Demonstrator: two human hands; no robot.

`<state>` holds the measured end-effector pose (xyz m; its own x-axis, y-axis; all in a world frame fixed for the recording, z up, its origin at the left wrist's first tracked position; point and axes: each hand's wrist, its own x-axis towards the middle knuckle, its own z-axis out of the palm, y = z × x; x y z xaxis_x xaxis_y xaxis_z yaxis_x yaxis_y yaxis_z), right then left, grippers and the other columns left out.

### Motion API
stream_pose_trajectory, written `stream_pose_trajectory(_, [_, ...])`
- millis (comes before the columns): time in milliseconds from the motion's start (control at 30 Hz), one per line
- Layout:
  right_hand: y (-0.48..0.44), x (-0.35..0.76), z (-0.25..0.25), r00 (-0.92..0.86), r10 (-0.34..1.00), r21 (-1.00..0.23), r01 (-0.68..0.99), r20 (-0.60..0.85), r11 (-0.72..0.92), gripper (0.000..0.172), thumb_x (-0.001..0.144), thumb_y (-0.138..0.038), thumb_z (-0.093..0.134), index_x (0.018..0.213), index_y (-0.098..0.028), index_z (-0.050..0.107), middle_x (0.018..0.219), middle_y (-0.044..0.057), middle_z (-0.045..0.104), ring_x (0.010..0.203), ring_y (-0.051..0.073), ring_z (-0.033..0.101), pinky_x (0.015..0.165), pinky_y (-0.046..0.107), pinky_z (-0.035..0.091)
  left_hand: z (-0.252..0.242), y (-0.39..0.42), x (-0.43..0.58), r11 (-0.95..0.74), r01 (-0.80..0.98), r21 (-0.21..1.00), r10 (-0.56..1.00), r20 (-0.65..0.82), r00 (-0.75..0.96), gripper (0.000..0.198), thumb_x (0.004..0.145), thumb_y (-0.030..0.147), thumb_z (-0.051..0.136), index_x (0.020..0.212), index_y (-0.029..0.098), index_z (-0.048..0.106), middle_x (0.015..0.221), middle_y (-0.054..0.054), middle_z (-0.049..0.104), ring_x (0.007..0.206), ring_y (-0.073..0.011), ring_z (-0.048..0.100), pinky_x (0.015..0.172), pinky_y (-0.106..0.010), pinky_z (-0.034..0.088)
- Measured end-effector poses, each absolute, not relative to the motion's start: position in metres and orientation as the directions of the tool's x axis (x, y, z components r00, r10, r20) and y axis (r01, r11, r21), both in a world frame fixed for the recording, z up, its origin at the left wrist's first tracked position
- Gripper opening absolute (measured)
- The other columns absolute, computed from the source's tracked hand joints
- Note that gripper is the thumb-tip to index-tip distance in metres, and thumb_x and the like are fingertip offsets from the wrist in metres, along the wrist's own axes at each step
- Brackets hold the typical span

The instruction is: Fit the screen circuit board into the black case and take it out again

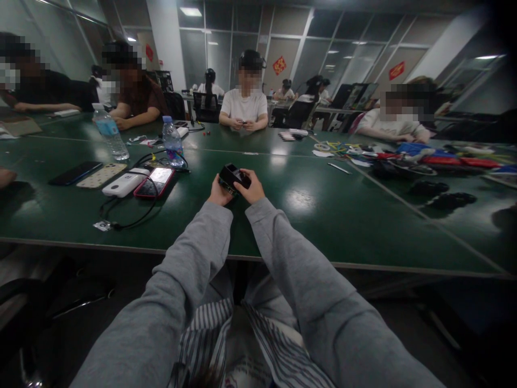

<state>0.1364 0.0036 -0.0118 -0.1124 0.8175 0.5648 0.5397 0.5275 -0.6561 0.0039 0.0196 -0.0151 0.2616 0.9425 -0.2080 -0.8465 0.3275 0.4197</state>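
Note:
A small black box-shaped device [231,174] is held up between both hands above the green table. Its lower edge shows some greenish detail, too small to make out. My left hand [219,194] is closed around its left side and underside. At the right, my right hand [253,188] grips the same device, with thumb and fingers on its top and near side. The fingers partly cover it, so its exact kind does not show.
Left on the green table [315,231] lie a white power bank [125,183] with a black cable, a red-edged phone [154,183] and two more phones. Two water bottles [173,143] stand behind. Cables and tools [420,156] are heaped at right. Several people sit around.

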Motion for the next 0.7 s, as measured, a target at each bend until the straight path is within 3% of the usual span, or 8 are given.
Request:
stream_pose_trajectory(233, [0.013, 0.136, -0.025, -0.168, 0.832, -0.657, 0.539, 0.529, 0.527, 0.058, 0.078, -0.041, 0.065, 0.129, -0.019, 0.048, 0.128, 0.014, 0.058, 0.120, 0.029, 0.054, 0.104, 0.048, 0.042, -0.014, 0.016, 0.002, 0.328, -0.814, 0.480, 0.945, -0.167, 0.282, 0.083, 0.084, 0.081, 0.028, 0.116, 0.014, 0.064, 0.101, -0.016, 0.071, 0.105, -0.0302, 0.066, 0.098, -0.044, 0.049])
stream_pose_trajectory(400, [0.019, 0.137, -0.034, -0.180, 0.775, -0.636, 0.476, 0.605, 0.607, 0.064, 0.078, -0.056, 0.064, 0.128, -0.020, 0.049, 0.124, 0.016, 0.058, 0.116, 0.032, 0.053, 0.105, 0.051, 0.040, -0.012, 0.016, 0.001, 0.333, -0.757, 0.563, 0.940, -0.136, 0.312, 0.066, 0.081, 0.074, 0.050, 0.106, 0.016, 0.066, 0.091, -0.010, 0.072, 0.098, -0.0261, 0.068, 0.096, -0.040, 0.050])
stream_pose_trajectory(700, [0.022, 0.134, -0.040, -0.181, 0.779, -0.659, 0.441, 0.600, 0.610, 0.077, 0.076, -0.073, 0.056, 0.134, -0.022, 0.045, 0.130, 0.015, 0.055, 0.119, 0.032, 0.050, 0.106, 0.051, 0.037, -0.010, 0.014, 0.002, 0.297, -0.774, 0.559, 0.952, -0.108, 0.287, 0.076, 0.079, 0.083, 0.039, 0.099, 0.015, 0.066, 0.091, -0.012, 0.071, 0.104, -0.0279, 0.065, 0.096, -0.040, 0.050])
